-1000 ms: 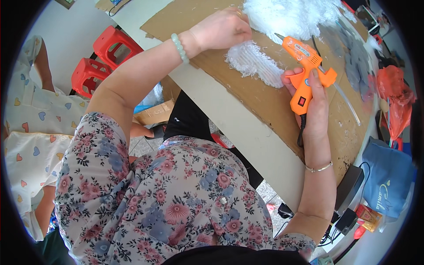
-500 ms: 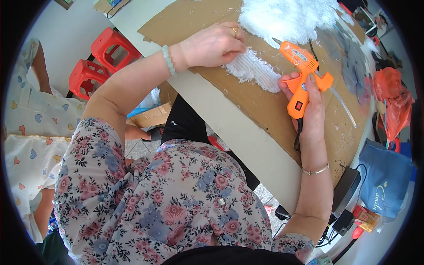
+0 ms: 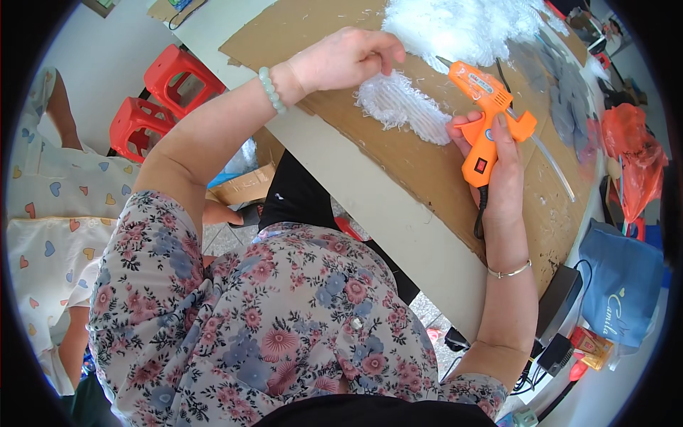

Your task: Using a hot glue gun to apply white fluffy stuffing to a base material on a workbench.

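Observation:
My right hand (image 3: 503, 160) is wrapped round the handle of an orange hot glue gun (image 3: 484, 107). Its dark nozzle points up and to the left, and a clear glue stick (image 3: 551, 167) comes out of its back. A strip of white, fringed, ribbed fabric (image 3: 405, 110) lies on the cardboard to the left of the gun, its right end by my right fingertips. Just above the strip's left end hovers my left hand (image 3: 356, 60), fingers bent and a little apart, with nothing visible in them.
Cardboard (image 3: 341, 135) covers much of the white table (image 3: 370, 196). A fluffy white heap (image 3: 455, 28) sits at the far side, with grey flat pieces (image 3: 565, 99) right of it. Red stools (image 3: 181, 78) and a person in a heart-patterned garment (image 3: 64, 206) are at the left.
My left hand has lifted off the white strip, moving slightly up, and its fingers have loosened. The strip stays on the cardboard. My right hand and the glue gun have hardly moved.

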Available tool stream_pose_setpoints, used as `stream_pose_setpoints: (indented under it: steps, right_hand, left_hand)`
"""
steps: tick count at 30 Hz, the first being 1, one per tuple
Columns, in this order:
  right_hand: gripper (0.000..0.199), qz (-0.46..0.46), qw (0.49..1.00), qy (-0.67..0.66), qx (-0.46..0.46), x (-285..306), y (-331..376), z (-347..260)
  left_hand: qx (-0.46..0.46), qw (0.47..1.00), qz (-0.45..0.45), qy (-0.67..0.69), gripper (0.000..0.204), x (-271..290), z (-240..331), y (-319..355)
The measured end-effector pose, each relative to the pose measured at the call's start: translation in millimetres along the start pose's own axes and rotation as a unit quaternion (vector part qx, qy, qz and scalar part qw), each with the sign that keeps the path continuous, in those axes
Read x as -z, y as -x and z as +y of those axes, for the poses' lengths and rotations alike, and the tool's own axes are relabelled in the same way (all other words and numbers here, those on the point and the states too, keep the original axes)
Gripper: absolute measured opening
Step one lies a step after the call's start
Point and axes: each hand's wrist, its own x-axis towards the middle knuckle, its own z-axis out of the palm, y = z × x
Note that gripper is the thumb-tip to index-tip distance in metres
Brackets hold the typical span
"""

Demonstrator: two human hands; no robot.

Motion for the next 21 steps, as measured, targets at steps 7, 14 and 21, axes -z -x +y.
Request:
stream_pose_setpoints:
  steps: [7, 14, 21]
  right_hand:
    - [0.036, -0.016, 1.0, 0.001, -0.001, 2, 0, 1]
    - [0.032, 0.007, 1.0, -0.023, 0.006, -4, 2, 0]
    - [0.036, -0.002, 0.997, -0.054, 0.048, 0, 9, -19]
  left_hand:
    - [-0.086, 0.995, 0.057, 0.0, 0.029, -9, -13, 0]
    - [-0.06, 0.972, 0.167, 0.157, 0.016, 19, -15, -16]
    - [-0.021, 0.977, 0.068, 0.199, 0.015, -1, 14, -8]
